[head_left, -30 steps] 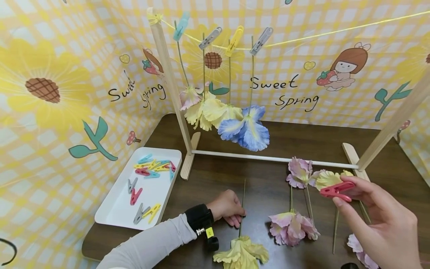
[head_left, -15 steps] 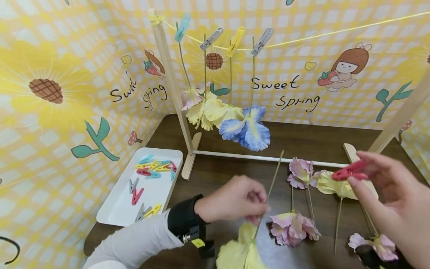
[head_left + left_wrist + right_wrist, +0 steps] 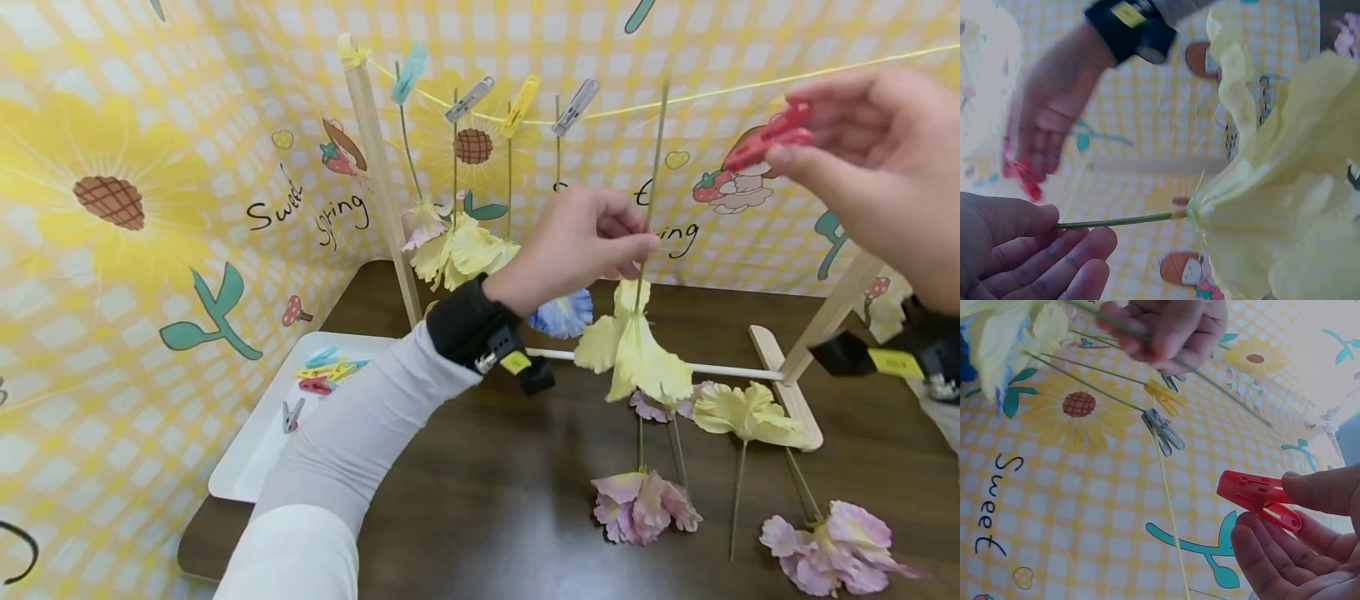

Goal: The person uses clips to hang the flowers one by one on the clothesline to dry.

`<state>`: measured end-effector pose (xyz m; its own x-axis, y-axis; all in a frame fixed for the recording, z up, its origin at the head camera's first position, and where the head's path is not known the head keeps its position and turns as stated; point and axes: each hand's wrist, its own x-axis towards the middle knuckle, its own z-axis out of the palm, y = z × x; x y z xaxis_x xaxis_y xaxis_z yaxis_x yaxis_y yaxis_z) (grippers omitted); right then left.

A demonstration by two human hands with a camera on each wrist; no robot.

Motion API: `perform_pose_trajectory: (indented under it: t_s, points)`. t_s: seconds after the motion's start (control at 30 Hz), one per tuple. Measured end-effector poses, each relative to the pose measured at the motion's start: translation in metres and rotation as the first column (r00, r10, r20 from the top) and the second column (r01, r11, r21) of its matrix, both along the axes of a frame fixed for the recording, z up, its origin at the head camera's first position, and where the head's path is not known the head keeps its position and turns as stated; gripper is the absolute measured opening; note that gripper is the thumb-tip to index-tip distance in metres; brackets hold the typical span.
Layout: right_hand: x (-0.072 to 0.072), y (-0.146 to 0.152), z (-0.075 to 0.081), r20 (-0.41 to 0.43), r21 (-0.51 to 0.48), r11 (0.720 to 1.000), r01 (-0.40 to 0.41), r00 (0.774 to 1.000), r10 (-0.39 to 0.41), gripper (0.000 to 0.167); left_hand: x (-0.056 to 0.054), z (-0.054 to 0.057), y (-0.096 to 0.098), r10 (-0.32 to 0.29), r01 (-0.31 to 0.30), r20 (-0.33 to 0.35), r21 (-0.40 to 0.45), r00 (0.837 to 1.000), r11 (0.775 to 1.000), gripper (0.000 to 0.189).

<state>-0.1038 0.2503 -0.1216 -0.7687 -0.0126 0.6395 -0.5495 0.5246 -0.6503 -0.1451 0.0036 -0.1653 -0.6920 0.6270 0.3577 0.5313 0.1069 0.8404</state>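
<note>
My left hand pinches the stem of a yellow artificial flower between thumb and fingers. The flower hangs head down, and its stem top reaches up by the yellow string. In the left wrist view the green stem runs from the fingertips to the big yellow bloom. My right hand, to the right near the string, holds a red clothespin by its handle ends between thumb and fingers. Left of the hands, a blue flower and several others hang from clothespins, partly hidden behind my left hand.
The string is tied to a wooden post of a stand with a white bottom rod. A white tray of clothespins stands at left, partly behind my sleeve. Pink flowers and another yellow flower lie on the dark table.
My left hand has picked the yellow flower up off the table and raised it, stem upward, to the string. My right hand has risen with the red clothespin to string height.
</note>
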Motion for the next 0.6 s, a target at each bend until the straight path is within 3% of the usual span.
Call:
perform_pose_trajectory:
  t_s: [0.17, 0.27, 0.4, 0.6]
  points:
    - [-0.024, -0.009, 0.024, 0.042, 0.071, 0.997, 0.023, 0.999, -0.026, 0.039, -0.024, -0.002, 0.006, 0.082, -0.082, 0.015, -0.006, 0.997, 0.997, 0.009]
    - [-0.035, -0.021, 0.034, 0.073, 0.09, 0.996, -0.003, 0.997, -0.003, 0.033, -0.035, -0.004, 0.009, 0.141, -0.14, 0.036, -0.037, 0.989, 0.989, 0.01]
    - [-0.048, -0.034, 0.044, 0.11, 0.093, 0.995, -0.046, 0.993, 0.036, 0.026, -0.046, -0.007, 0.011, 0.197, -0.194, 0.038, -0.069, 0.98, 0.978, 0.01]
    - [-0.064, -0.046, 0.054, 0.099, 0.198, 0.98, -0.029, 0.995, 0.009, 0.027, -0.057, -0.01, 0.013, 0.23, -0.23, -0.007, -0.052, 0.973, 0.972, 0.01]
